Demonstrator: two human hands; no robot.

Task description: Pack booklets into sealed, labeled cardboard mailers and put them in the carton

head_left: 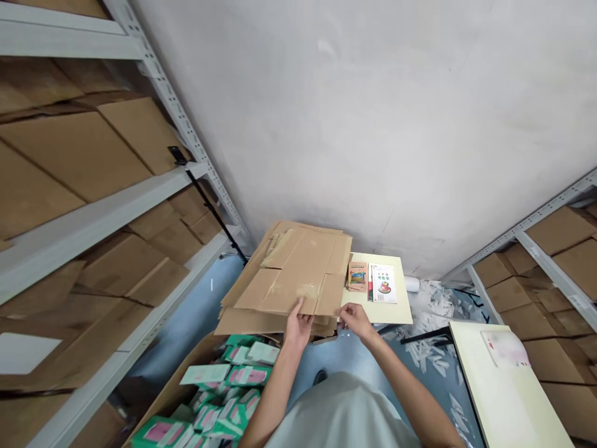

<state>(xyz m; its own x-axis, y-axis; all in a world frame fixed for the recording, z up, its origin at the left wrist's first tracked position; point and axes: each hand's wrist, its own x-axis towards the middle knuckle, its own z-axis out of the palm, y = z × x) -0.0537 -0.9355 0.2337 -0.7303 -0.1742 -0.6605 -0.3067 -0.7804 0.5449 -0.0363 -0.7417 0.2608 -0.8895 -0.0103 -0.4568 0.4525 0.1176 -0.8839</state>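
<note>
A flattened cardboard box point(298, 267) lies on top of a stack of flat cardboard sheets point(249, 320), with clear tape across its middle. My left hand point(300, 323) grips its near edge, thumb on top and fingers underneath. At the near right corner, my right hand point(355, 320) is closed in a pinch on the same flattened box. The fingertips of the right hand are partly hidden by the hand itself. Beside the stack, a cream table point(377, 314) holds a small picture booklet point(357, 277) and a white booklet point(383, 284).
An open carton point(180, 379) full of green-and-pink boxes point(247, 375) stands below left. Shelves with cardboard cartons point(74, 149) rise on both sides. A black pole point(212, 211) leans by the left shelf. White paper scraps point(433, 311) cover the floor near a second table point(508, 404).
</note>
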